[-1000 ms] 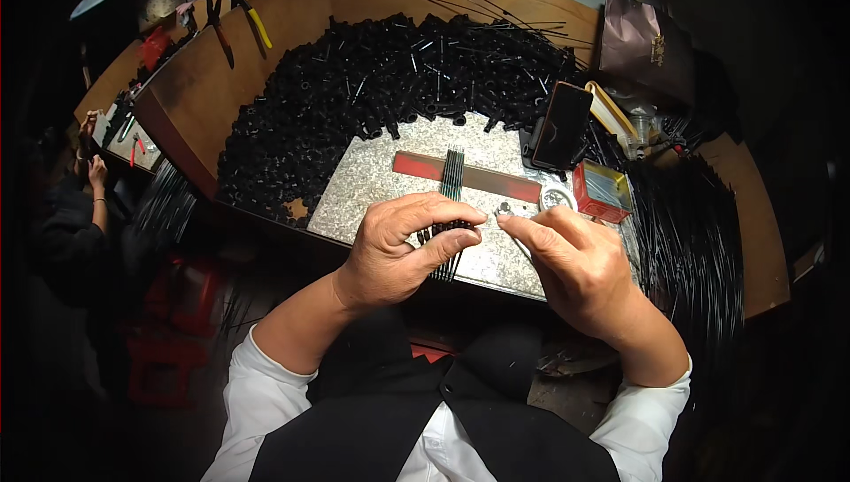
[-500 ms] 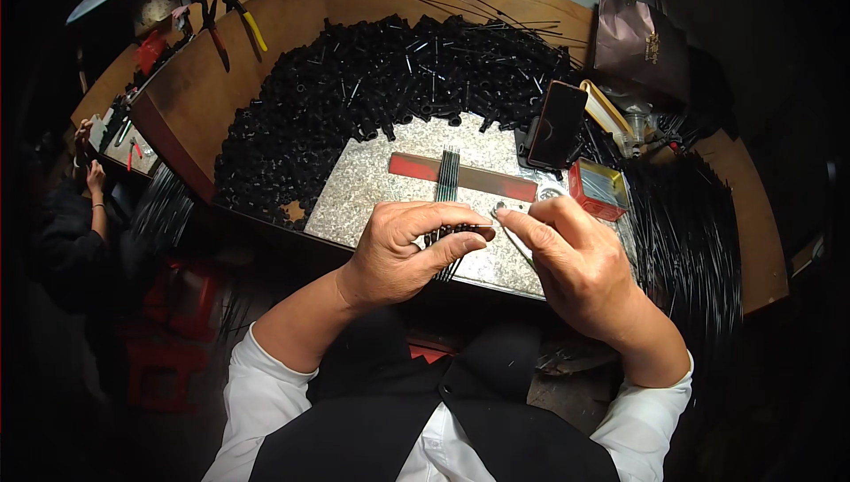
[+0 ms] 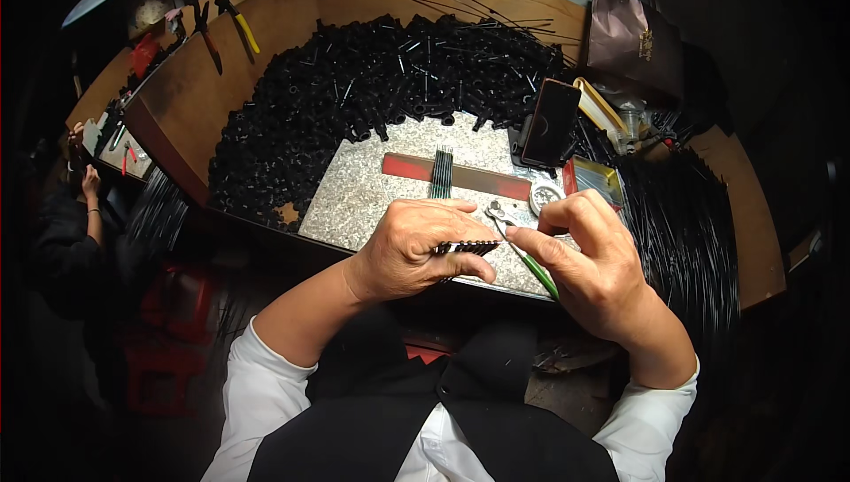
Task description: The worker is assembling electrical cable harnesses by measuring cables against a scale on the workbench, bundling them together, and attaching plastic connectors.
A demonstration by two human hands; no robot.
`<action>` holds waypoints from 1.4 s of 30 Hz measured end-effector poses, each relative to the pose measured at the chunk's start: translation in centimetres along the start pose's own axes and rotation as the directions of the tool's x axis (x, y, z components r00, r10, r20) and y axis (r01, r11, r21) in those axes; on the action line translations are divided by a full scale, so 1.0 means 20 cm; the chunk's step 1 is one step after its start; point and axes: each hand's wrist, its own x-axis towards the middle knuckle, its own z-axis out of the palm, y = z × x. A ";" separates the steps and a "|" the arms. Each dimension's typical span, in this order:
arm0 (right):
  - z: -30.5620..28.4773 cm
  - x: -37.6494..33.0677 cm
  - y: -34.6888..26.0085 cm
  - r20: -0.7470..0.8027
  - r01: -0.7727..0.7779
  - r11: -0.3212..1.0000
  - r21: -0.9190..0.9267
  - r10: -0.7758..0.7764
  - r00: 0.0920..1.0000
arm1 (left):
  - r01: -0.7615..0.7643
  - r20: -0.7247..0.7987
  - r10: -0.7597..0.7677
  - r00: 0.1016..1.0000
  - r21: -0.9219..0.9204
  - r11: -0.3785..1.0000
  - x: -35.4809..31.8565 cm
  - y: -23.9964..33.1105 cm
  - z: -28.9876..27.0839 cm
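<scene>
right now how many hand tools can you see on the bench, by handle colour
green-handled pliers in the right hand: 1
yellow-handled pliers: 1
dark-handled pliers: 1
total: 3

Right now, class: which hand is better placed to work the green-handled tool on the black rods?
Probably the right hand: it holds the green-handled tool, tip beside the black rods gripped in the left hand.
</scene>
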 end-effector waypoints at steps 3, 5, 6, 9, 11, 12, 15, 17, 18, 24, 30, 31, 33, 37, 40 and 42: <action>0.00 0.01 -0.01 -0.006 0.023 1.000 -0.004 -0.023 1.000 | -0.028 0.010 0.028 1.000 0.020 0.999 -0.01 -0.01 0.00; 0.01 0.01 -0.02 -0.003 0.005 0.999 0.033 -0.005 1.000 | -0.037 0.002 0.037 0.999 0.022 0.999 -0.02 -0.01 0.00; 0.02 0.01 -0.03 0.001 -0.013 0.997 0.070 0.013 1.000 | -0.040 -0.007 0.041 0.999 0.029 0.999 -0.02 -0.01 0.00; 0.05 0.01 -0.03 0.046 -0.052 0.981 0.186 0.044 0.998 | -0.056 -0.020 0.057 0.998 0.052 0.997 -0.02 -0.01 0.01; 0.04 0.04 -0.05 0.060 -0.105 0.955 0.277 0.091 0.994 | -0.066 -0.025 0.068 0.997 0.070 0.995 -0.03 0.00 0.01; 0.04 0.05 -0.06 0.078 -0.155 0.918 0.365 0.136 0.988 | -0.085 -0.015 0.087 0.996 0.093 0.992 -0.03 0.00 0.01; 0.06 0.10 -0.06 0.053 -0.158 0.885 0.438 0.150 0.987 | -0.080 0.015 0.079 0.997 0.101 0.992 -0.03 0.01 0.02; 0.08 0.12 -0.06 0.091 -0.151 0.879 0.453 0.123 0.988 | -0.056 0.044 0.051 0.998 0.129 0.990 -0.08 -0.05 0.05; 0.08 0.12 -0.06 0.128 -0.145 0.872 0.468 0.096 0.987 | -0.056 0.049 0.050 0.998 0.126 0.990 -0.10 -0.07 0.06; 0.09 0.12 -0.04 0.073 -0.094 0.900 0.425 0.070 0.995 | 0.045 0.410 -0.282 0.867 0.500 0.865 -0.36 -0.23 0.13; -0.15 0.24 0.12 -0.020 -0.051 0.955 0.291 0.059 0.998 | 0.060 0.427 -0.284 0.859 0.467 0.882 -0.26 -0.26 0.14; -0.14 0.26 0.15 -0.161 0.013 0.882 0.470 0.071 0.984 | 0.068 0.409 -0.270 0.872 0.445 0.893 -0.23 -0.27 0.13; -0.32 0.22 0.03 -0.072 -0.373 0.791 0.484 0.462 0.884 | 0.036 0.376 -0.181 0.909 0.361 0.932 -0.03 -0.22 0.18; -0.39 -0.04 0.12 -0.172 -0.294 0.922 0.252 0.341 0.924 | 0.089 0.376 -0.127 0.918 0.117 0.989 0.24 -0.13 0.17; -0.18 -0.08 0.07 -0.239 -0.138 0.972 0.189 0.182 0.954 | 0.320 0.374 -0.311 0.874 0.038 0.947 0.23 -0.15 0.09; -0.25 0.20 0.40 -0.259 -0.084 0.994 0.064 0.098 0.961 | 0.581 0.344 -0.563 0.752 0.058 0.811 0.25 -0.14 0.09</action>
